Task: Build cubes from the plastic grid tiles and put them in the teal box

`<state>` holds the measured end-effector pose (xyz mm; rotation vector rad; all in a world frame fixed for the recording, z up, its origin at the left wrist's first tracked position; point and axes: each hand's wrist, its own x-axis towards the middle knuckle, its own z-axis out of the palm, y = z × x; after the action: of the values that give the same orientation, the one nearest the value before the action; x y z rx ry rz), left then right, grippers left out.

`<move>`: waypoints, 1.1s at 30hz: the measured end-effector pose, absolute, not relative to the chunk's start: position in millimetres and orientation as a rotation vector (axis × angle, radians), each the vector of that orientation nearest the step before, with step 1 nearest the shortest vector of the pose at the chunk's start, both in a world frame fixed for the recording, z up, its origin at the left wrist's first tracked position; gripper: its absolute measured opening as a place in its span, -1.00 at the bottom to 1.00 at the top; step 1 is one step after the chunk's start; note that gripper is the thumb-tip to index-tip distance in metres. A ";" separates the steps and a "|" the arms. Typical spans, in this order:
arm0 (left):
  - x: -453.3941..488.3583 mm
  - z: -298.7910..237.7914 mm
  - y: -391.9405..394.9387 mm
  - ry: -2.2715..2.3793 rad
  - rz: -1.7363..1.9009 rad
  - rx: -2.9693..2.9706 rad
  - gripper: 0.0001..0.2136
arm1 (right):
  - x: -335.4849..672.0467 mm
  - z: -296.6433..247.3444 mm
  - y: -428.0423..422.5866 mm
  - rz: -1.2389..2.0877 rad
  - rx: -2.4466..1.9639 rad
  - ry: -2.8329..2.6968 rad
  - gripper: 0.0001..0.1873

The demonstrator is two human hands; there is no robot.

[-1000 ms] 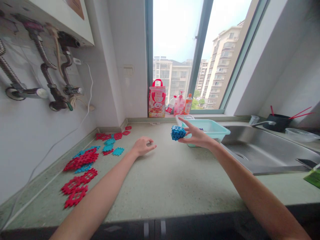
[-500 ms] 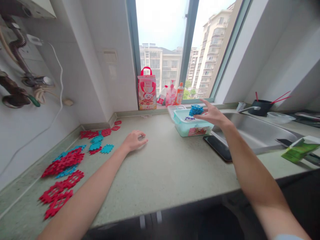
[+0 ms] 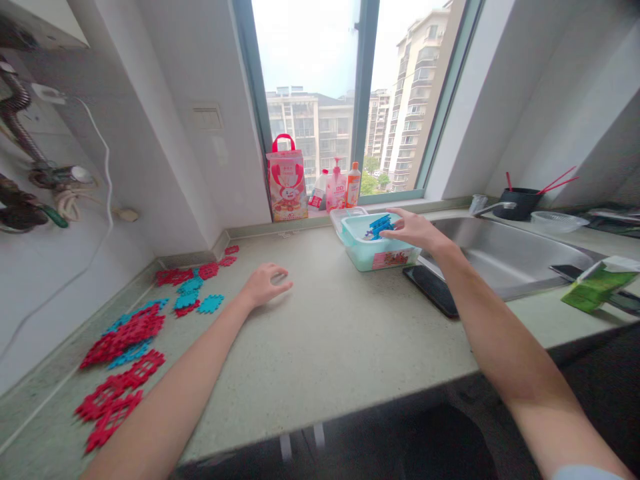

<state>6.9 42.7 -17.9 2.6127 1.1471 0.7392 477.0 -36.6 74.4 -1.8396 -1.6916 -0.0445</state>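
My right hand [image 3: 413, 229] reaches over a pale green plastic bin [image 3: 381, 254] on the counter and holds a blue block built of interlocking pieces [image 3: 379, 226] just inside its rim. My left hand [image 3: 264, 283] rests on the speckled counter with its fingers curled loosely and nothing visible in them. Flat red pieces [image 3: 123, 337] and blue pieces [image 3: 210, 304] lie scattered along the wall to the left of that hand.
A black phone [image 3: 433, 290] lies beside the bin, at the edge of the steel sink [image 3: 505, 260]. A red gift bag [image 3: 286, 180] and bottles [image 3: 345, 187] stand on the window sill. A green carton [image 3: 595, 287] lies at the right.
My right hand carried the blue block from in front of the bin to over it, then lowered it inside. My left hand stayed put. The view swung left.
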 end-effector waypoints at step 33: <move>9.2 -29.1 49.5 1.203 0.736 2.731 -0.62 | 293.3 -40.7 -18.1 0.244 -1.196 -2.394 -0.26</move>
<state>9.2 49.5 -29.1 2.7309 1.2034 0.7363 293.3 -18.1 -40.7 -1.1956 -2.3940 0.2436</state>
